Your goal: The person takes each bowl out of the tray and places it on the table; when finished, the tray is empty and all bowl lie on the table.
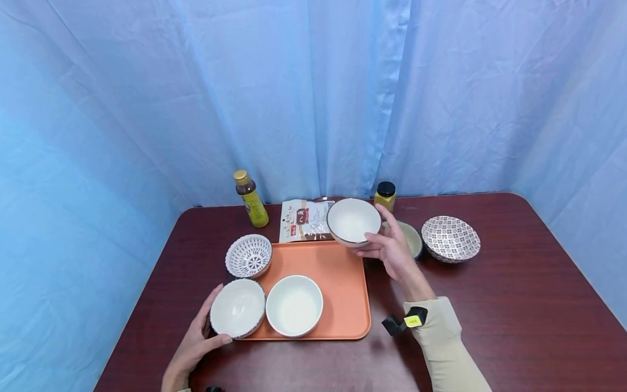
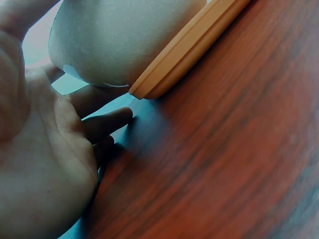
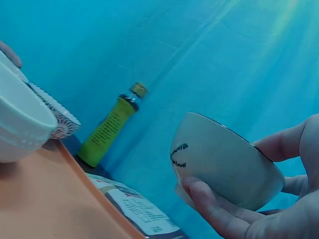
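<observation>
My right hand (image 1: 392,250) holds a white bowl with a dark rim (image 1: 354,220) in the air, over the far right corner of the orange tray (image 1: 338,294). In the right wrist view, the fingers pinch this bowl (image 3: 219,164) by its rim and underside, and a small dark mark shows on its wall. My left hand (image 1: 198,332) grips a white bowl with a patterned edge (image 1: 238,308) at the tray's near left corner, thumb in front and fingers along the left side. A plain white bowl (image 1: 294,306) stands beside it on the tray.
A bowl with a radiating pattern (image 1: 249,256) sits at the tray's far left corner. Behind stand a yellow-capped bottle (image 1: 252,201), a printed packet (image 1: 303,219) and a black-lidded jar (image 1: 385,196). To the right are a partly hidden bowl (image 1: 412,239) and a patterned bowl (image 1: 450,238).
</observation>
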`<act>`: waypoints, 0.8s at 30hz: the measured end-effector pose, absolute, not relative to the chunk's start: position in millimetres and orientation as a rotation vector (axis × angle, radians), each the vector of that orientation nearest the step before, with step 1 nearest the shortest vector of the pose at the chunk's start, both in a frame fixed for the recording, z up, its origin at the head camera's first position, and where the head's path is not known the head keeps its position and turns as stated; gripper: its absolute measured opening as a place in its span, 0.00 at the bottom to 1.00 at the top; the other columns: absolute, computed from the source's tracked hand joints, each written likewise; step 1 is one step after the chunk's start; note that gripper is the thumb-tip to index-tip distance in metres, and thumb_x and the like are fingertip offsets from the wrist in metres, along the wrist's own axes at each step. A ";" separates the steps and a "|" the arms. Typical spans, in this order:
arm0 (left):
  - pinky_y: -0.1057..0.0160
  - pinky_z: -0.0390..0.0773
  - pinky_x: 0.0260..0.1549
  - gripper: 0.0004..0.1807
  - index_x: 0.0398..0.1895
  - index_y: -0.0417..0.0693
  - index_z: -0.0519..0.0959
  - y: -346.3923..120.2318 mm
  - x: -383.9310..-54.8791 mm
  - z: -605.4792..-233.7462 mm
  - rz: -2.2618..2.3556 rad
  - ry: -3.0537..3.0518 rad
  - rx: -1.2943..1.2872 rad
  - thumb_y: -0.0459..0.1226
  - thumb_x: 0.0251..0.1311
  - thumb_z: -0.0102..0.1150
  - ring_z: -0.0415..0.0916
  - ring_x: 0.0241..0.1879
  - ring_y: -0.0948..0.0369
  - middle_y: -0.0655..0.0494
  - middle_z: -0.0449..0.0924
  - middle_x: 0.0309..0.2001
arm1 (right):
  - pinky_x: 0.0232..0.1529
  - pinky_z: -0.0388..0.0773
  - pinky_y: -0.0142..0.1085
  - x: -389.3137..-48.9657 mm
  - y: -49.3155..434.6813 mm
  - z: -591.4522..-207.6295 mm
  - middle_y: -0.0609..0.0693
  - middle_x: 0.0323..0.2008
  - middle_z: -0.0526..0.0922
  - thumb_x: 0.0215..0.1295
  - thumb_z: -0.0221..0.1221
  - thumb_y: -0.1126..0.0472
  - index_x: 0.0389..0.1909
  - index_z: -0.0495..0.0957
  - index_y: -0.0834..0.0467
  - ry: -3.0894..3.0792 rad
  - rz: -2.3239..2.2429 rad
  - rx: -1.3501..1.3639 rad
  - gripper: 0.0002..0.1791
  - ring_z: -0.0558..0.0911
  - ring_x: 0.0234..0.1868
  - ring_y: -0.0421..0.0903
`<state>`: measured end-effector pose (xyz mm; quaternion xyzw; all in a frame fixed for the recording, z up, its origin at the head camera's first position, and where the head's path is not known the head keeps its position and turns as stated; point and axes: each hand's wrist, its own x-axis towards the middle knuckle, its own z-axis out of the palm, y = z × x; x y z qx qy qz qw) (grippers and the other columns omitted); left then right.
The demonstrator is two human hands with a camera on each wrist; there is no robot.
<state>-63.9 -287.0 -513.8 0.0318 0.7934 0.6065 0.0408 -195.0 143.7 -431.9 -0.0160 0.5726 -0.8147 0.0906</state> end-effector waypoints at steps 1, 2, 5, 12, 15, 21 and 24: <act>0.84 0.57 0.57 0.56 0.81 0.49 0.47 -286.5 -64.1 -513.7 1.857 2.428 0.097 0.27 0.50 0.68 0.53 0.66 0.89 0.69 0.53 0.77 | 0.34 0.85 0.38 -194.3 146.6 -430.1 0.74 0.70 0.54 0.70 0.44 0.76 0.81 0.38 0.51 1.703 -2.430 -0.048 0.44 0.88 0.28 0.42; 0.84 0.57 0.57 0.56 0.81 0.49 0.47 -286.0 -64.3 -513.6 1.857 2.426 0.096 0.27 0.50 0.68 0.53 0.66 0.90 0.67 0.52 0.77 | 0.35 0.85 0.38 -193.8 149.6 -428.5 0.73 0.70 0.53 0.70 0.44 0.76 0.81 0.37 0.51 1.705 -2.435 -0.051 0.44 0.88 0.28 0.42; 0.84 0.58 0.56 0.56 0.81 0.50 0.47 -284.7 -65.0 -512.8 1.842 2.432 0.075 0.28 0.51 0.69 0.53 0.65 0.90 0.72 0.53 0.76 | 0.35 0.86 0.38 -191.8 159.3 -424.0 0.74 0.70 0.52 0.70 0.44 0.75 0.81 0.37 0.52 1.725 -2.450 -0.054 0.44 0.89 0.28 0.43; 0.84 0.57 0.55 0.56 0.82 0.51 0.47 -283.7 -64.5 -510.6 1.807 2.446 0.021 0.29 0.52 0.68 0.53 0.64 0.91 0.77 0.52 0.73 | 0.36 0.86 0.39 -187.6 183.2 -418.9 0.71 0.75 0.43 0.71 0.45 0.74 0.81 0.39 0.49 1.740 -2.479 -0.014 0.44 0.89 0.29 0.43; 0.85 0.57 0.55 0.56 0.82 0.51 0.47 -283.6 -64.0 -510.4 1.815 2.438 0.017 0.29 0.51 0.69 0.53 0.64 0.91 0.76 0.52 0.73 | 0.36 0.86 0.39 -186.1 192.5 -418.4 0.71 0.76 0.39 0.72 0.45 0.74 0.81 0.38 0.50 1.745 -2.494 -0.018 0.44 0.89 0.30 0.42; 0.85 0.57 0.55 0.57 0.82 0.51 0.47 -284.0 -63.9 -511.5 1.829 2.432 0.032 0.28 0.51 0.69 0.53 0.64 0.90 0.83 0.53 0.70 | 0.35 0.86 0.40 -182.5 210.1 -416.1 0.74 0.73 0.41 0.72 0.46 0.74 0.81 0.37 0.50 1.758 -2.524 -0.009 0.44 0.89 0.30 0.42; 0.85 0.57 0.56 0.56 0.82 0.50 0.47 -284.7 -63.6 -512.5 1.836 2.432 0.058 0.28 0.50 0.68 0.53 0.65 0.90 0.83 0.53 0.70 | 0.35 0.86 0.40 -181.1 218.7 -415.2 0.72 0.71 0.46 0.72 0.48 0.73 0.81 0.38 0.50 1.764 -2.537 0.006 0.44 0.89 0.31 0.43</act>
